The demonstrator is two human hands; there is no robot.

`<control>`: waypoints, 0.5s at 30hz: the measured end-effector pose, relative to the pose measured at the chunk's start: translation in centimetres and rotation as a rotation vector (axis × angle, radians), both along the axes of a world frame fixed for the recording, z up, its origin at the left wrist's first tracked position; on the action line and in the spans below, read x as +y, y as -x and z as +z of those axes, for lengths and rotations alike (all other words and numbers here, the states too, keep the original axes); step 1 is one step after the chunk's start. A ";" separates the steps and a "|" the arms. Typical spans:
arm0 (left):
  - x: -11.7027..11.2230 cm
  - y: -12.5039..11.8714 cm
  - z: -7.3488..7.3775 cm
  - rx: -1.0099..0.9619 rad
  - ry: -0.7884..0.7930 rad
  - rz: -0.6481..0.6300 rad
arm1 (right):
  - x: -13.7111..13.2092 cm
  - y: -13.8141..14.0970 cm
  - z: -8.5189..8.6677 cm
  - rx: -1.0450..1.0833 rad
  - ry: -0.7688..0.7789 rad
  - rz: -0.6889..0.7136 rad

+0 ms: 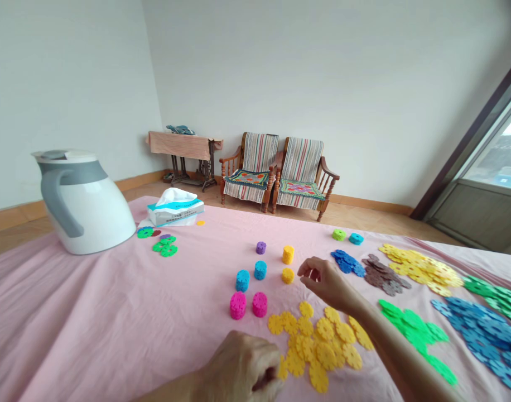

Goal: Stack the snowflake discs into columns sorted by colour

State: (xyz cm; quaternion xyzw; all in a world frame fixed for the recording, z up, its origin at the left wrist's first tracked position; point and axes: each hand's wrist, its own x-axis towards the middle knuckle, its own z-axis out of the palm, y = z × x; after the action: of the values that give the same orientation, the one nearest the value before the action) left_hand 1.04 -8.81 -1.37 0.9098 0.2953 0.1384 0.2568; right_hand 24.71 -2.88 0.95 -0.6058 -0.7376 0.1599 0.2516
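My right hand (324,282) hovers over the pink cloth just right of a short yellow stack (288,275), fingers curled in a loose pinch with nothing visible in them. My left hand (242,371) is a closed fist at the near edge, touching the loose yellow snowflake discs (318,343); what it grips is hidden. A taller yellow stack (288,254), two blue stacks (251,275), two magenta stacks (248,305) and a purple piece (261,247) stand in front of my hands.
Piles of dark blue (347,262), brown (385,275), yellow (423,268), green (418,329) and blue discs (485,335) lie at the right. A white kettle (82,201), tissue pack (176,207) and green pieces (165,247) sit at the left. Two chairs (276,176) stand behind.
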 end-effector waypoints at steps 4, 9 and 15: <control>-0.1 0.0 0.0 -0.014 -0.007 -0.003 | -1.6 -1.5 1.1 -0.068 0.192 0.295; 0.0 0.0 -0.1 0.002 -0.006 0.002 | -2.1 -1.7 1.0 -0.106 0.258 0.379; 0.1 0.0 0.0 0.019 -0.006 -0.009 | -1.9 -1.0 0.8 -0.088 0.252 0.378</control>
State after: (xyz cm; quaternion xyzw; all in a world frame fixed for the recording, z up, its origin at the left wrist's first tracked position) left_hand 1.07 -8.70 -1.38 0.9132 0.2932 0.1297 0.2517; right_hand 25.71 -4.79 1.71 -0.4898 -0.8226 0.2684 0.1072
